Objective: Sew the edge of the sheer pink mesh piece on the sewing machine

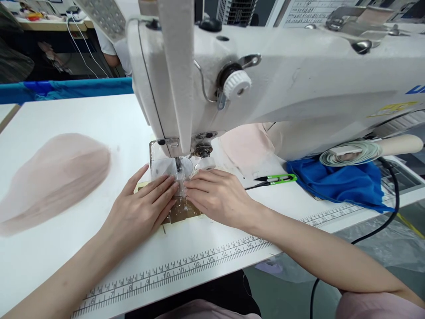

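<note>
Guiding the small translucent piece (162, 167) at the presser foot (179, 165) appears to be the step in hand. The piece lies on the bed of the sewing machine (299, 73), just below the needle area; its near part is covered by fingers. Whether a stitch line is in progress cannot be told from here. The next move likely calls for even, light pressure on both sides, with the material kept flat and fingertips clear of the foot.

Left hand (146, 199): palm down, fingers extended, outermost finger spread from the rest. The fingertips rest on the piece and press it flat; no grasp shows. Right hand (215, 192): fingers together and slightly bent, tips meeting the work beside the left fingertips. Whether the thumb pinches material underneath cannot be told.

Left of the machine, a sheer pink panel (63, 173) lies on the white table (122, 119). Behind the right hand lies a second pink piece (247, 144). Farther right are green-handled thread snips (282, 178), then a blue cloth (338, 184) with a coil of pale cord (338, 156) above it. A printed ruler (181, 269) runs along the near edge.
</note>
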Action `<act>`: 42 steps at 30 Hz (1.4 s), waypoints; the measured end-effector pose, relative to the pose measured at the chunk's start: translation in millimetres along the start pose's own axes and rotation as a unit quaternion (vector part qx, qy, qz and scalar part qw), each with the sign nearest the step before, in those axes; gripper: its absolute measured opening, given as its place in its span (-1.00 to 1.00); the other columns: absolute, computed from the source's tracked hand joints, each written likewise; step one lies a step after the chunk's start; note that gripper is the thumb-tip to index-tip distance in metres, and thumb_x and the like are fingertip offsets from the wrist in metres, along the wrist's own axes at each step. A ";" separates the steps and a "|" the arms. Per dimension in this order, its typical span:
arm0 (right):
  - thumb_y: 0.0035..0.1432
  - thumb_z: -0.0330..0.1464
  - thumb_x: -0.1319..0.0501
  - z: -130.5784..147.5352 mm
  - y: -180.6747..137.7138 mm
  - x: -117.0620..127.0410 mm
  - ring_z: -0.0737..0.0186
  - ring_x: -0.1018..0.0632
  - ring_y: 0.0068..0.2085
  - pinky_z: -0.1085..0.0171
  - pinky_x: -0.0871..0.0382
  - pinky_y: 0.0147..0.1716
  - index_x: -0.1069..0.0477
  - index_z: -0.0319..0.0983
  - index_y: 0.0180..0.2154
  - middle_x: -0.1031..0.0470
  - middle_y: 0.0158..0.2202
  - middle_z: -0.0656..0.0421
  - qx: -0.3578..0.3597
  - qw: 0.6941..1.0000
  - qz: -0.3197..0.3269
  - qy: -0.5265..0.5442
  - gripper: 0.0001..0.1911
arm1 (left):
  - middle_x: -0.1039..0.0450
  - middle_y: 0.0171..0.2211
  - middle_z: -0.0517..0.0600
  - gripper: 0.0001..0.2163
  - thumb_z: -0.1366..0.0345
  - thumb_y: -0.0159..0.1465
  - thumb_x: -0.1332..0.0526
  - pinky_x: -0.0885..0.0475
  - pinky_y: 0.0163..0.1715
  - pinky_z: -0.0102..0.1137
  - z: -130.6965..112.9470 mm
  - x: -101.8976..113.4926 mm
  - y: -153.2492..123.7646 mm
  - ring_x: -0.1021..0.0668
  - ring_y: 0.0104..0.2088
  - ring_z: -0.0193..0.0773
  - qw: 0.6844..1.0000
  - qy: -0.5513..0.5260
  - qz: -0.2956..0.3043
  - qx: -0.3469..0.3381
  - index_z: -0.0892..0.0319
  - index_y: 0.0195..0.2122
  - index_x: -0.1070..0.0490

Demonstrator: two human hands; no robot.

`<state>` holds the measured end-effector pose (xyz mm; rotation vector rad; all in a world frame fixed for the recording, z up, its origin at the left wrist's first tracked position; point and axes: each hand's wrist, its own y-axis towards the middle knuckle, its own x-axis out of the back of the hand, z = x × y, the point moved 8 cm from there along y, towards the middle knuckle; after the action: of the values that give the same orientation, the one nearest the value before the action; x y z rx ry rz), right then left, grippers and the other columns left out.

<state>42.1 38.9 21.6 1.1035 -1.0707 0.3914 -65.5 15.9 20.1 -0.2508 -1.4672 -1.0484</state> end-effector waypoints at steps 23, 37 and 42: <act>0.26 -0.60 -0.03 -6.6 3.0 -3.9 0.17 -0.56 -0.17 0.17 -0.45 -0.11 -0.56 -0.32 -0.15 -0.62 -0.10 0.11 -0.011 0.999 -0.005 -0.047 -0.66 | -0.52 0.04 0.18 -0.69 0.34 0.40 -0.10 -0.10 0.27 0.07 4.9 -8.2 -0.5 -0.57 0.03 0.00 0.999 0.014 0.019 0.025 0.34 0.11 -0.39; 0.23 -0.61 -0.04 -11.4 4.9 -11.3 0.18 -0.54 -0.14 0.18 -0.37 -0.02 -0.54 -0.33 -0.12 -0.61 -0.09 0.10 -0.019 0.997 0.013 -0.067 -0.67 | -0.49 0.08 0.18 -0.67 0.28 0.43 -0.04 -0.03 0.31 0.08 14.6 -12.8 1.2 -0.54 0.08 0.00 0.997 -0.008 0.035 0.063 0.32 0.13 -0.38; 0.26 -0.59 -0.04 -20.0 6.1 -17.3 0.15 -0.52 -0.06 0.12 -0.32 0.05 -0.53 -0.30 -0.07 -0.60 -0.05 0.10 -0.044 0.996 0.041 -0.067 -0.66 | -0.47 0.10 0.17 -0.63 0.21 0.45 0.02 0.00 0.32 0.13 23.7 -17.9 4.4 -0.51 0.12 0.01 0.993 -0.035 0.054 0.097 0.24 0.16 -0.36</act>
<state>39.5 62.9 9.2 1.0200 -1.2448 0.3353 -74.6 42.8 10.3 -0.2263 -1.5897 -0.8112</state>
